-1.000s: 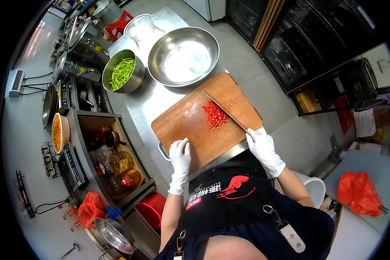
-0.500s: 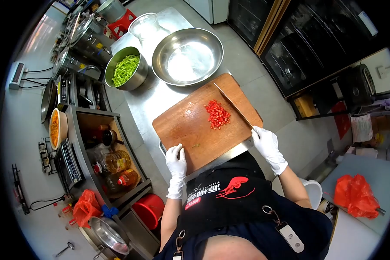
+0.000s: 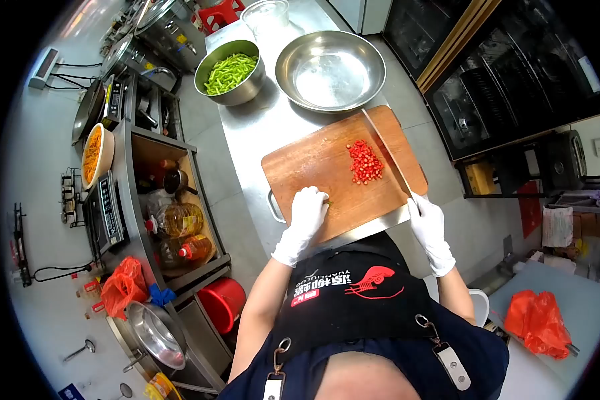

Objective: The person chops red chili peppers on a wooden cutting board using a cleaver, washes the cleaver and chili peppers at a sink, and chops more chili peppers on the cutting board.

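Head camera: over the last half second I see the gloved left hand [image 3: 309, 212] come in from the near left edge of the cutting board [image 3: 288, 168] to the small green scraps [image 3: 330, 203]; its fingers are curled beside them, and I cannot tell whether they pinch any. The knife [image 3: 388, 152] now stands a little apart from the chopped red chilies [image 3: 365, 163], where a second ago its blade was close against them; I judge this a pause in the cutting, with the left hand attending to the scraps. The gloved right hand [image 3: 429, 228] is closed around the handle, the blade seen nearly edge-on, pointing to the far side. The hands are well apart, and the chilies lie heaped on the board's right half. The board rests on a steel table [image 3: 247, 143]; beyond it I have a wide steel basin [image 3: 330, 70], with a steel pot [image 3: 253, 87] of cut green vegetables [image 3: 231, 73] to its left. On the room's left, a shelf unit holds oil bottles [image 3: 180, 219], with a red bucket [image 3: 221, 303] nearer; far right stand dark glass-fronted cabinets [image 3: 487, 77].
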The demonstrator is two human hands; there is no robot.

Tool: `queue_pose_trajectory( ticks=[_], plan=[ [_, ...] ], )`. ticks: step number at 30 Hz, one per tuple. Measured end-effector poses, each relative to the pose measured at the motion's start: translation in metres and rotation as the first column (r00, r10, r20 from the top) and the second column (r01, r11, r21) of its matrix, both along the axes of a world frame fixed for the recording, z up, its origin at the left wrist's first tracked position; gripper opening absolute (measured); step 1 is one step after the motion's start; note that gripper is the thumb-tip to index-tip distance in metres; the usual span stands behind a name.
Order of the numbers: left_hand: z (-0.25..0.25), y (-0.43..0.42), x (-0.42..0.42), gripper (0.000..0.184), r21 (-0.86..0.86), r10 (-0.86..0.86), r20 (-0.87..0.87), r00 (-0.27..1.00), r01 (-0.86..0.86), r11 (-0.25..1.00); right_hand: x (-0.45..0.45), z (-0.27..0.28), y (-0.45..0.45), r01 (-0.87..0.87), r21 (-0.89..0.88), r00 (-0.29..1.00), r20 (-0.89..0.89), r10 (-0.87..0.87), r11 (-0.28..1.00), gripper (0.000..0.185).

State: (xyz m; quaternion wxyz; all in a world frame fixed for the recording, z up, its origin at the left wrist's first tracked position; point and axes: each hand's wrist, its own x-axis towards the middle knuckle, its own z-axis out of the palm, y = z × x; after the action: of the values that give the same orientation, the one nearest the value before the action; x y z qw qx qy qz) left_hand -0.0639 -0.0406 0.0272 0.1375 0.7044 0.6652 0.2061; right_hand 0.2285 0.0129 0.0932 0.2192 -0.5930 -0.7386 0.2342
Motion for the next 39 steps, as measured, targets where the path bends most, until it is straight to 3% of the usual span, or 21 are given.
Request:
queue_pose_trajectory(
  ticks=[1, 2, 4, 13, 19, 21, 22, 29, 36, 39],
  plan=[
    [0.0, 0.002, 0.0, 0.007, -0.004, -0.051, -0.074, 0.996, 0.05, 0.999, -0.006, 0.0, -0.005, -0.014, 0.04, 1.0, 0.004, 0.014, 0.999, 0.021],
    [-0.002, 0.005, 0.0, 0.005, -0.009, -0.093, -0.153, 0.984, 0.092, 0.996, -0.012, 0.003, -0.01, 0.009, -0.058, 1.0, -0.016, -0.01, 0.998, 0.021],
    [-0.011, 0.009, -0.002, 0.014, 0.053, -0.122, -0.273, 0.954, 0.141, 0.989, -0.025, 0.001, -0.019, -0.019, -0.072, 1.0, -0.016, 0.018, 0.997, 0.021],
    [-0.019, 0.003, 0.001, 0.015, 0.048, -0.249, -0.392, 0.886, 0.29, 0.956, -0.079, -0.003, -0.055, -0.105, 0.043, 0.994, 0.013, 0.104, 0.994, 0.022],
    [-0.009, -0.038, -0.046, 0.011, 0.113, 0.032, 0.06, 0.998, -0.038, 0.993, -0.108, -0.01, -0.073, -0.136, 0.102, 0.953, 0.285, 0.102, 0.985, 0.026],
    [0.008, -0.064, -0.071, 0.01, -0.054, 0.136, 0.194, 0.971, -0.128, 0.99, -0.121, -0.014, -0.077, -0.15, 0.138, 0.936, 0.338, 0.096, 0.979, 0.03],
    [0.007, -0.078, -0.083, 0.01, -0.047, 0.195, 0.2, 0.96, -0.189, 0.981, -0.124, -0.026, -0.079, -0.181, 0.233, 0.932, 0.35, 0.091, 0.956, 0.037],
    [-0.01, -0.195, -0.14, 0.008, 0.09, 0.477, 0.173, 0.862, -0.496, 0.863, -0.144, -0.054, -0.077, -0.305, 0.059, 0.821, 0.523, 0.231, 0.951, 0.056],
    [-0.008, -0.303, -0.116, 0.01, -0.011, 0.76, 0.285, 0.584, -0.791, 0.612, -0.136, -0.072, -0.067, -0.454, 0.107, 0.819, 0.44, 0.368, 0.885, 0.062],
    [-0.003, -0.342, -0.084, 0.009, -0.062, 0.842, 0.248, 0.479, -0.86, 0.507, -0.134, -0.073, -0.067, -0.456, 0.089, 0.827, 0.411, 0.384, 0.885, 0.06]
  ],
)
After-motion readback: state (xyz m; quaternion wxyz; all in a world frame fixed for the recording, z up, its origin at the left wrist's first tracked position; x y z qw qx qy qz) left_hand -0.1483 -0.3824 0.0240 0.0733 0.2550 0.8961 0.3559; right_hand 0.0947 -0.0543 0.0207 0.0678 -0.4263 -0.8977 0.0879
